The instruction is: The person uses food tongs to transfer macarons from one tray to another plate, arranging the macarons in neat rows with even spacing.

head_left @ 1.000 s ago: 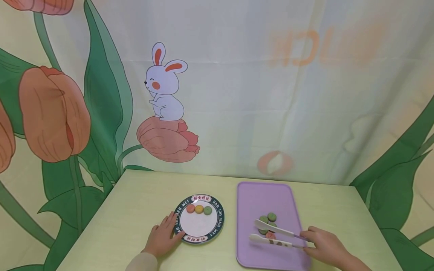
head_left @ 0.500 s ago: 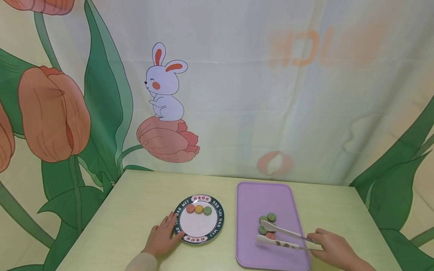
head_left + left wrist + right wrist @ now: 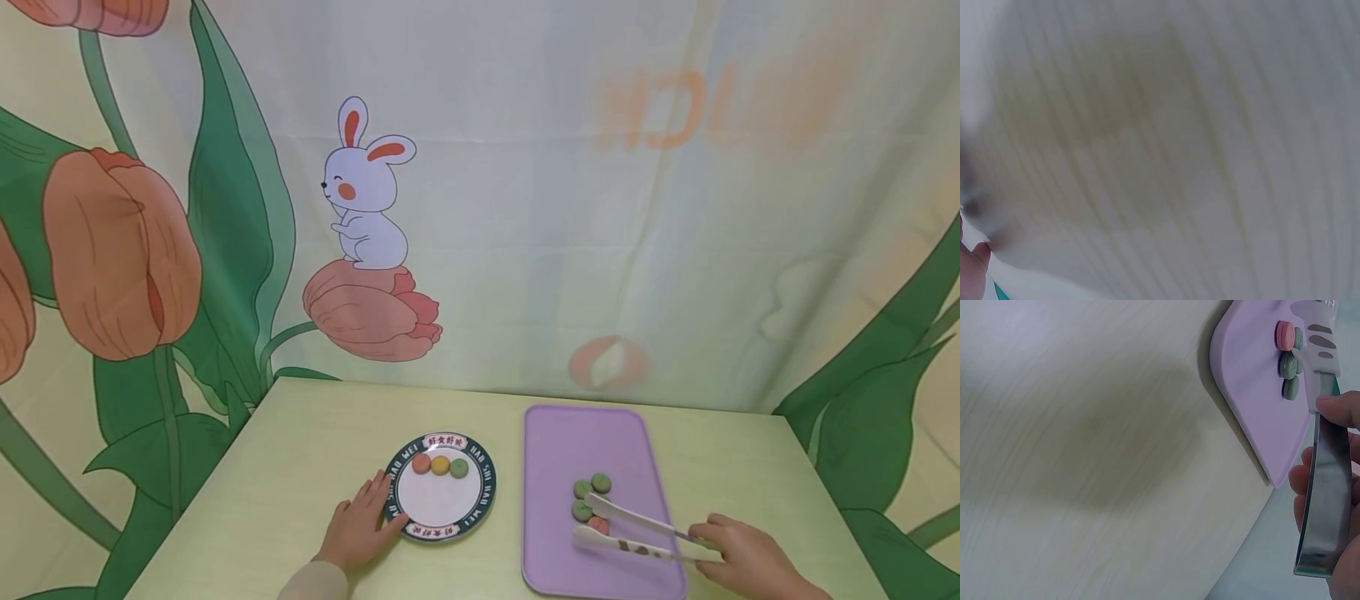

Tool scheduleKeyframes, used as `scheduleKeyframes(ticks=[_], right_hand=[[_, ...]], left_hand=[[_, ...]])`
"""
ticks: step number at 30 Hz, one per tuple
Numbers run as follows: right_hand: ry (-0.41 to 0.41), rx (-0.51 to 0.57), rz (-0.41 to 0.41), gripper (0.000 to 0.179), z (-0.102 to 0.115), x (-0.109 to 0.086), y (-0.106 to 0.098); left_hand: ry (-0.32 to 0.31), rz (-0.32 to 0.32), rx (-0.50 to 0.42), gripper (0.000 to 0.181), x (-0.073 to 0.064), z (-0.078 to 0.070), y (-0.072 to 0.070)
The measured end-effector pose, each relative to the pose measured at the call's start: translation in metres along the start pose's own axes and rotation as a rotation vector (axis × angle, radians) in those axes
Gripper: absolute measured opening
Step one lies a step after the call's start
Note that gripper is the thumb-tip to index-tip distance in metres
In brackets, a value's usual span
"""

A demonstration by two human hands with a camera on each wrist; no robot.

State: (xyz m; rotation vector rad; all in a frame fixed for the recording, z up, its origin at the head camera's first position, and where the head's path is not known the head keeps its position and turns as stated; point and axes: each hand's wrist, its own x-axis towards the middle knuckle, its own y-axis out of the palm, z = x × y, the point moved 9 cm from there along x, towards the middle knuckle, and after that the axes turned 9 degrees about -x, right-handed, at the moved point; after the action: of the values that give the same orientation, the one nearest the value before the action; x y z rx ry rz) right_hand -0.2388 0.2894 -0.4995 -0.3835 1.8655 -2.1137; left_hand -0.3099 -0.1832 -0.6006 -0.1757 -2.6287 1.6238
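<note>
My right hand (image 3: 746, 554) grips a pair of tongs (image 3: 637, 550) with metal arms and white tips, one spotted brown. Their tips are spread apart above the purple tray (image 3: 547, 450). A pink macaron (image 3: 598, 525) lies between the tips in the head view, beside several green macarons (image 3: 582, 510) partly covered by the tongs. In the right wrist view, the pink macaron (image 3: 1285, 335) sits at the end of the green ones. My left hand (image 3: 360, 522) rests at the left rim of a round plate (image 3: 487, 483), its thumb on the rim.
On the plate, a pink macaron (image 3: 422, 463), a yellow macaron (image 3: 440, 465) and a green macaron (image 3: 459, 468) stand in a row near the far side. A printed curtain (image 3: 510, 208) hangs behind the pale table (image 3: 315, 442). The left wrist view shows mostly blurred table surface.
My right hand has drawn the tongs to the right and slightly nearer, uncovering more of the pink macaron on the tray. My left hand and the plate have stayed put.
</note>
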Motion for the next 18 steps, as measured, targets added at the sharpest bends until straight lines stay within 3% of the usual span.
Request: scheduleKeyframes(ticks=[5, 18], right_hand=[[0.022, 0.032, 0.039, 0.029, -0.0042, -0.0025, 0.0043], [-0.005, 0.018, 0.033, 0.028, -0.0058, -0.0052, 0.0069]], left_hand=[[0.007, 0.001, 0.023, 0.079, 0.0011, 0.0003, 0.0008], [0.008, 0.003, 0.019, 0.079, 0.0013, 0.001, 0.0014]])
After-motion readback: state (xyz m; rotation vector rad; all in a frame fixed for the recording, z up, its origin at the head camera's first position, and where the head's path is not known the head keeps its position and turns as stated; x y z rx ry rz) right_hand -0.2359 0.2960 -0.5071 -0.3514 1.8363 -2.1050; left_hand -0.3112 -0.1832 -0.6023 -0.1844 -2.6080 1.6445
